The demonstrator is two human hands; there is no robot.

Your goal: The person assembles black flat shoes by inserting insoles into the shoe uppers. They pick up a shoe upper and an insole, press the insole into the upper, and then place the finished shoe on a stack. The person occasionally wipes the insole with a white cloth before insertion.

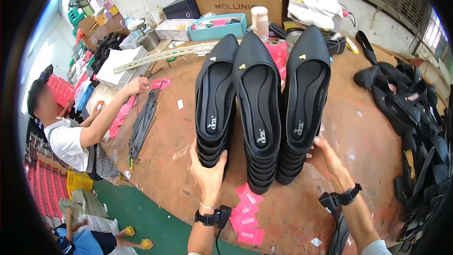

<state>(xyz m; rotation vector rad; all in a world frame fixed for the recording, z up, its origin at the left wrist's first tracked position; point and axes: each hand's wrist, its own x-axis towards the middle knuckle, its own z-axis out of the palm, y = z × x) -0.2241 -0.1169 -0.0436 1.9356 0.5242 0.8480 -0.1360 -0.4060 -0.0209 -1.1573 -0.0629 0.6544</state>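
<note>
Three stacks of black pointed flat shoes stand side by side before me on the worktable, toes away from me. The upper shoes carry small gold ornaments and pale printing on their insoles. My left hand (207, 174) is wrapped around the heel end of the left stack (213, 104), thumb on its right side. My right hand (328, 158) presses its fingers against the right side of the right stack (306, 94), near the heels; some fingertips are hidden behind it. Between them is the middle stack (257, 108), touched by neither hand.
Loose black shoes (401, 99) are heaped along the right edge of the brown worktable (179, 160). Pink cards (247, 217) lie near me. At left, another person (71, 137) reaches toward dark strips (144, 123). A teal box (217, 26) and large carton (240, 0) stand behind.
</note>
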